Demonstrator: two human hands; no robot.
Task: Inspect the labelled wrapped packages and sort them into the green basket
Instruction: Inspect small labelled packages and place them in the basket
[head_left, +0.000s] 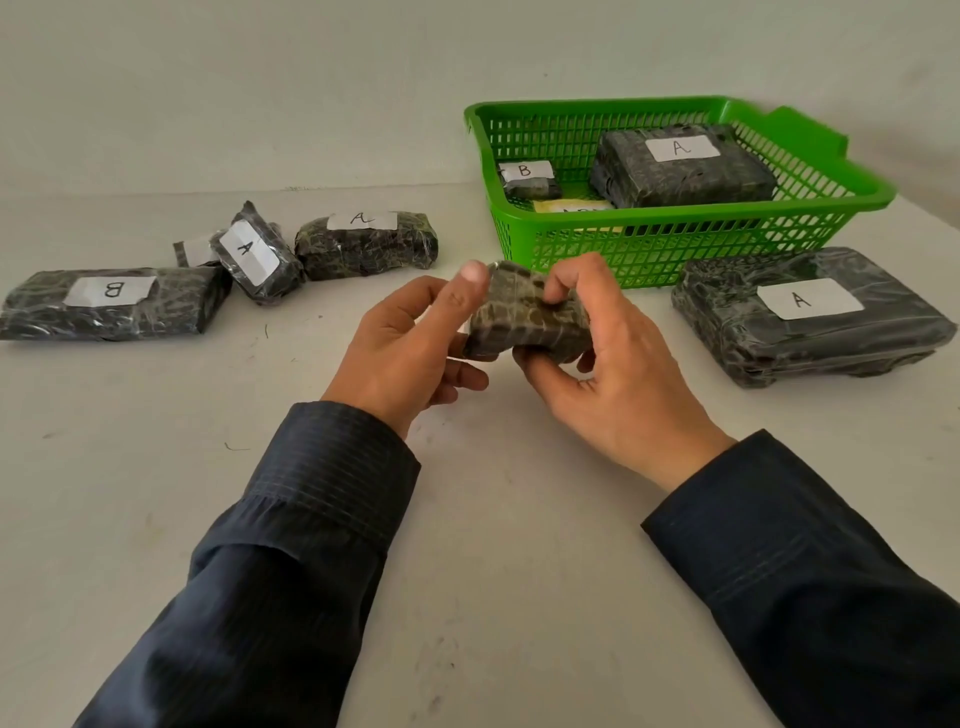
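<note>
Both hands hold one small dark wrapped package (524, 319) above the table's middle; its label is turned out of sight. My left hand (410, 345) grips its left end with the thumb on top. My right hand (608, 358) pinches its right end between fingers and thumb. The green basket (675, 244) stands at the back right and holds a large package marked A (680, 166), a small one marked B (527, 179) and a yellowish item (571, 206). On the table lie a package marked B (111, 304), two marked A (254, 254) (366, 244), and a large A package (810, 317).
A small partly hidden package (192, 252) lies behind the tilted A package at the left. The pale table (493, 519) runs to a white wall at the back. Dark sleeves cover both forearms in the foreground.
</note>
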